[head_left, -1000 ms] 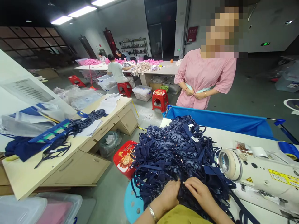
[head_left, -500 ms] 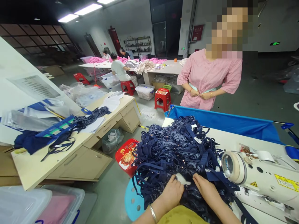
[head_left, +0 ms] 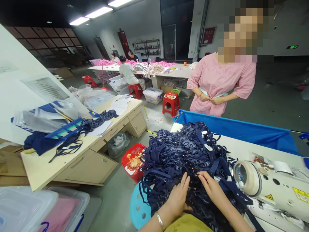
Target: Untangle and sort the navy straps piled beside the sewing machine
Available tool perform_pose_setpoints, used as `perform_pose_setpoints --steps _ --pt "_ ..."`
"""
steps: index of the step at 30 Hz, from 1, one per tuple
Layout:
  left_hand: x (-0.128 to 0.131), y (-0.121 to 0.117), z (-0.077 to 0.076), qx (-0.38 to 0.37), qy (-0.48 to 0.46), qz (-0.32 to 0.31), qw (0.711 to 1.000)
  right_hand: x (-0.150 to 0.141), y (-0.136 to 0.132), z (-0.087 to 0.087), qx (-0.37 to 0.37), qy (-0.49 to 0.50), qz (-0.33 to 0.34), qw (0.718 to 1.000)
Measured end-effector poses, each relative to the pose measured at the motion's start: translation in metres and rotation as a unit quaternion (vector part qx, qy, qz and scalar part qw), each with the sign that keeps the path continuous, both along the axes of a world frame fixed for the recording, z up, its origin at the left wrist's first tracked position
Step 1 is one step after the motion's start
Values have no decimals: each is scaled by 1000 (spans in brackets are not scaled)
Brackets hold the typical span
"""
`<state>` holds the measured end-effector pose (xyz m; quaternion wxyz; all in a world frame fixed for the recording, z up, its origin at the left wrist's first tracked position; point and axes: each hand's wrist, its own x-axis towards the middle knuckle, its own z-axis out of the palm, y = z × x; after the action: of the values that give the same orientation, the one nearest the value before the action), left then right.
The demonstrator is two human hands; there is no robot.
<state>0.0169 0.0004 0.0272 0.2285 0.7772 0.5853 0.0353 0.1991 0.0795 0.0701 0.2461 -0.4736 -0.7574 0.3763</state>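
Observation:
A large heap of navy lace garments with straps (head_left: pixel 178 151), which look like bras, covers the near end of the sewing table. On its near side lies my left hand (head_left: pixel 178 195), fingers stretched out over the dark fabric and thumb apart. To its right, the fingertips of my right hand (head_left: pixel 212 187) are pinched together at the heap. Something small and dark shows at those fingertips, too small to name. The two hands are close but not touching. Several white labels show among the straps.
A white sewing machine (head_left: pixel 267 182) stands right of the heap. Behind runs a blue cloth trough (head_left: pixel 236 130), with a person in pink (head_left: pixel 220 80) beyond. A blue stool (head_left: pixel 138 206) and red stool (head_left: pixel 134 161) are at left, near a desk (head_left: pixel 96 141) and plastic bins (head_left: pixel 26 206).
The white piece between my hands is out of sight. My left fingers have straightened, and my right hand has moved slightly up. The view has shifted a little left.

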Motion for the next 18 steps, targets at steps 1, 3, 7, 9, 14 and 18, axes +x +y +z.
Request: perform_pose_setpoints --steps 1,3,7,9,14,18 --pt "1 2 1 -14 -10 14 1000 1 -3 -6 8 -28 12 1000" --pt "2 4 3 -32 -3 14 999 5 -10 -18 15 -99 27 995" --pt "6 0 3 -25 48 -2 999 13 -19 -28 16 -232 22 972" --pt "7 -3 2 -20 48 -22 998 12 -20 -25 36 -257 39 965" --pt "7 -7 3 -6 50 -45 998 -14 -19 -4 68 -85 82 991" --pt "4 -7 3 7 47 -49 998 -21 -11 14 42 55 10 998"
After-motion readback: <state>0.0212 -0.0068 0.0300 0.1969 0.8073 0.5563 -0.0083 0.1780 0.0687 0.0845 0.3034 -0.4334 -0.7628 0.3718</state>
